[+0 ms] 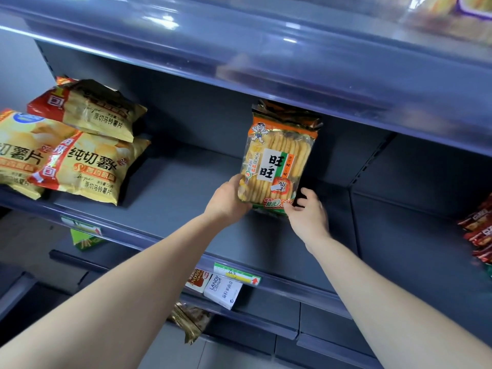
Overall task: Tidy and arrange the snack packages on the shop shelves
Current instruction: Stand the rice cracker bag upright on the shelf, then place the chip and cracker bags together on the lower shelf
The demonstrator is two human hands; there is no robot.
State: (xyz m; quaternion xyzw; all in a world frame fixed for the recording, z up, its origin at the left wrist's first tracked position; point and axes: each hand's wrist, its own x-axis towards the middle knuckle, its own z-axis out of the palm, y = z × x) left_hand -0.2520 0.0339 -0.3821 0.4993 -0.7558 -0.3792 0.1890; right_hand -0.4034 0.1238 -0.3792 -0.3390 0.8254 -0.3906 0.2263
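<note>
A clear bag of rice crackers [277, 161] with an orange and green label stands upright on the grey middle shelf [170, 187]. My left hand [229, 201] grips its lower left corner. My right hand [306, 211] holds its lower right corner from beside and behind. Three yellow and red crisp bags [87, 161] lie piled at the shelf's left end, well apart from my hands.
The shelf above [266, 62] overhangs the cracker bag's top. Red packets [479, 230] sit at the far right. Below the shelf edge with its green price tag [237, 274] are small boxes [223, 290], a brown bag [189, 320] and a green packet [85, 242].
</note>
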